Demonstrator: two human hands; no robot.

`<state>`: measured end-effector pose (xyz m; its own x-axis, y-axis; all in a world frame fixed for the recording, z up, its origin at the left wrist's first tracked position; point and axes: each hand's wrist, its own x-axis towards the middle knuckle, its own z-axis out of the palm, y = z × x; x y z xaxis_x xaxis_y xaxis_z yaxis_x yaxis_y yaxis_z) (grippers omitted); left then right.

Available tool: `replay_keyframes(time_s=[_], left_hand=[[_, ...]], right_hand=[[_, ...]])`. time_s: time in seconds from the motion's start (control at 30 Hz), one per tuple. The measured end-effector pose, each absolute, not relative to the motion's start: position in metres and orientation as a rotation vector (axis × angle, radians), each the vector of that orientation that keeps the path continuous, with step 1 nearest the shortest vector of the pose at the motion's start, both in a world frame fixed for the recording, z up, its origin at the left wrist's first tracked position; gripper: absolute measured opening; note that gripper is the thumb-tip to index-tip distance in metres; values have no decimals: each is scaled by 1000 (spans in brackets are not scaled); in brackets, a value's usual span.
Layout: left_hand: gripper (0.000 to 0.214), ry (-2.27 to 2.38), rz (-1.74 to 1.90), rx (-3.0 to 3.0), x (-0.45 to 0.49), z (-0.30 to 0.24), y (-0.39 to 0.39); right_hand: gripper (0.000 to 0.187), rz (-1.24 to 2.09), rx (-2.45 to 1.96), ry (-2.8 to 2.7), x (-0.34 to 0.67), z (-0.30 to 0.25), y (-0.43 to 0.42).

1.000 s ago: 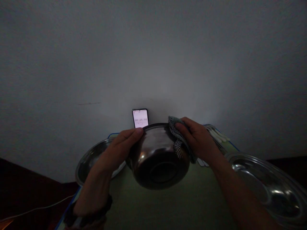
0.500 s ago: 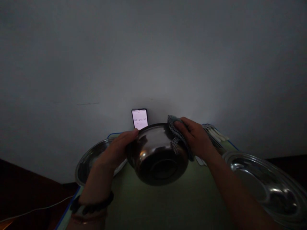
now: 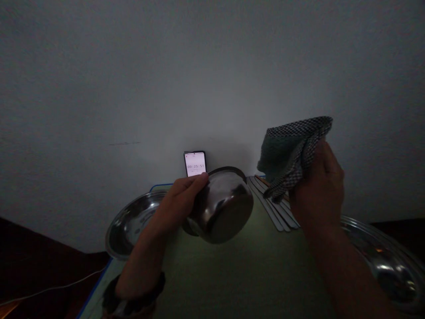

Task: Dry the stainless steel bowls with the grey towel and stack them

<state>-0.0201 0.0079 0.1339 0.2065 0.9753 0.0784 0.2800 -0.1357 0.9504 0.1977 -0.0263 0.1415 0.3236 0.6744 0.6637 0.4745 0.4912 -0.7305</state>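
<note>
Tilted metal bowl [image 3: 226, 206] in the left hand [image 3: 181, 199], cloth [image 3: 287, 155] in the right hand [image 3: 320, 190]
The bowl is above the surface [image 3: 232, 279], left fingers clamped on its side; right fingers grip the cloth, apart from the bowl. Cutlery [image 3: 272, 212] lies nearby, a lit phone [image 3: 195, 163] stands behind, metal basins [image 3: 121, 223] at both sides.

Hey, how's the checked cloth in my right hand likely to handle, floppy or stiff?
The checked cloth is probably floppy, since it bunches and folds at your right hand. It's likely light too, as its edges look fairly thin.
</note>
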Motion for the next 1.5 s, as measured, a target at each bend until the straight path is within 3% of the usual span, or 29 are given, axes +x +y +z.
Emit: replay_keyframes(time_s=[0.07, 0.13, 0.27, 0.43, 0.6, 0.73, 0.87, 1.0, 1.3, 1.5], left_hand=[[36, 1213, 971, 1618, -21, 131, 9], [28, 1204, 1023, 1643, -23, 130, 9], [13, 1391, 1211, 1588, -30, 133, 7], [13, 1430, 1199, 1508, -28, 137, 9], [30, 1264, 1066, 1466, -25, 135, 12], [32, 1377, 1112, 1450, -26, 134, 11], [26, 1447, 1246, 1449, -28, 132, 13], [27, 1469, 1243, 1502, -29, 132, 14], [33, 1221, 1159, 1714, -19, 134, 10], [31, 1129, 1201, 1707, -16, 139, 6]], right_hand=[[33, 38, -1102, -1313, 180, 142, -35], [33, 16, -1048, -1733, 159, 135, -38], [56, -24, -1090, -2143, 129, 112, -36], [55, -83, -1197, -2005, 127, 104, -32], [46, -23, -1276, -1739, 135, 105, -24], [45, 147, -1190, -1833, 131, 105, -26], [36, 96, -871, -2088, 125, 106, -32], [27, 18, -828, -1889, 127, 105, -29], [45, -196, -1193, -1845, 109, 100, -38], [50, -168, -1114, -1876, 109, 105, -41]])
